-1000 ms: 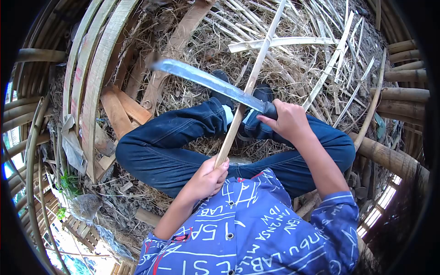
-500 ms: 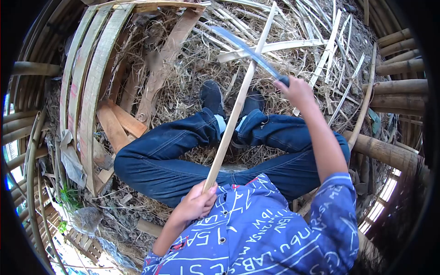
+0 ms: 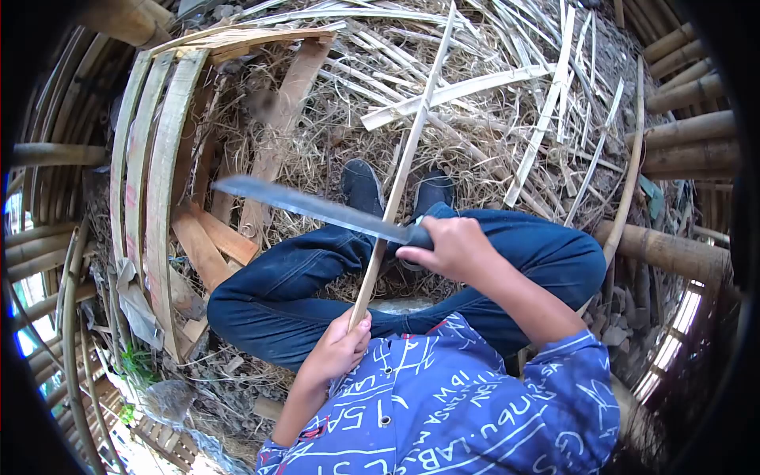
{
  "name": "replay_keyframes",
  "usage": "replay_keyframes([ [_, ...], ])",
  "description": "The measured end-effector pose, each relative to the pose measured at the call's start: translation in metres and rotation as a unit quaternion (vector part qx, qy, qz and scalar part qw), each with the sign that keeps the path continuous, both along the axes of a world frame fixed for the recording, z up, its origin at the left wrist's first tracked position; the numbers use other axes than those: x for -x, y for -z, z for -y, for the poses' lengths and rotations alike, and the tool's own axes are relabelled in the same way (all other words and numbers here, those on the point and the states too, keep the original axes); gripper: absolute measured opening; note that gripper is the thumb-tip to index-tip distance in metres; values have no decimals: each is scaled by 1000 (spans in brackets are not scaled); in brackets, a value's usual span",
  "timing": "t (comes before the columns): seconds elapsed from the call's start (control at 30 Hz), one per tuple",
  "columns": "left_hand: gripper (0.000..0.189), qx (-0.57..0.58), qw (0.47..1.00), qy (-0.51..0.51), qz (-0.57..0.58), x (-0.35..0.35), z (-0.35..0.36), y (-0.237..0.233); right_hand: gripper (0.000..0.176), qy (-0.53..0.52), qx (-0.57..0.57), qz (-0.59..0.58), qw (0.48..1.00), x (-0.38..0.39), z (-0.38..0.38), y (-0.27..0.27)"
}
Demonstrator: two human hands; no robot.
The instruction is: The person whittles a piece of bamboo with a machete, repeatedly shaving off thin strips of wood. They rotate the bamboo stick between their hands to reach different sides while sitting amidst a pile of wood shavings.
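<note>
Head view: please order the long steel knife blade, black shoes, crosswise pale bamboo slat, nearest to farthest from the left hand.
1. Long steel knife blade, just ahead of the left hand.
2. Black shoes, farther ahead.
3. Crosswise pale bamboo slat, farthest, on the litter.

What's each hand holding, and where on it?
Left hand grips the bamboo strip at its near end; right hand holds the knife by its handle.
</note>
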State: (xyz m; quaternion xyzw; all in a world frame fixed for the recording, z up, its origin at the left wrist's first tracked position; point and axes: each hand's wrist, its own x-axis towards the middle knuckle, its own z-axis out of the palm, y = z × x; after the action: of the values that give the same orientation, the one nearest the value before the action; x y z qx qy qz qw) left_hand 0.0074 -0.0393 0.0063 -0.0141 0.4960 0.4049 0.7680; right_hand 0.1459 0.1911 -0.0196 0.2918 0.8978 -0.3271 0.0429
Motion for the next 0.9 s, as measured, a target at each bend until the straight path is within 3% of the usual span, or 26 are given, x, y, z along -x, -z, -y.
replay_keyframes([
  [0.2,11,-22,987,37,-153,-14,16,3,57,-1,-63,76,995,1,-22,20],
  [0.43,10,4,993,26,-111,-9,12,-13,65,20,-120,88,989,15,-75,42],
  [0.5,11,-1,993,33,-114,-11,21,-18,66,102,-135,86,982,14,-103,56],
  [0.53,12,-2,996,30,-87,-11,25,-22,66,139,-90,145,975,18,-124,51],
  [0.57,12,-2,996,31,-89,-11,28,-23,65,168,-48,96,980,7,-151,74],
  [0.67,12,8,995,47,-85,-11,26,-23,66,165,-132,134,968,-3,-190,81],
  [0.73,12,1,998,30,-55,-6,25,-18,64,174,-117,156,965,9,-182,71],
  [0.83,13,-16,999,24,-43,0,24,-6,56,179,-59,30,982,5,-147,61],
  [0.9,13,-16,999,7,-46,4,17,-6,56,176,-30,25,984,6,-106,45],
])
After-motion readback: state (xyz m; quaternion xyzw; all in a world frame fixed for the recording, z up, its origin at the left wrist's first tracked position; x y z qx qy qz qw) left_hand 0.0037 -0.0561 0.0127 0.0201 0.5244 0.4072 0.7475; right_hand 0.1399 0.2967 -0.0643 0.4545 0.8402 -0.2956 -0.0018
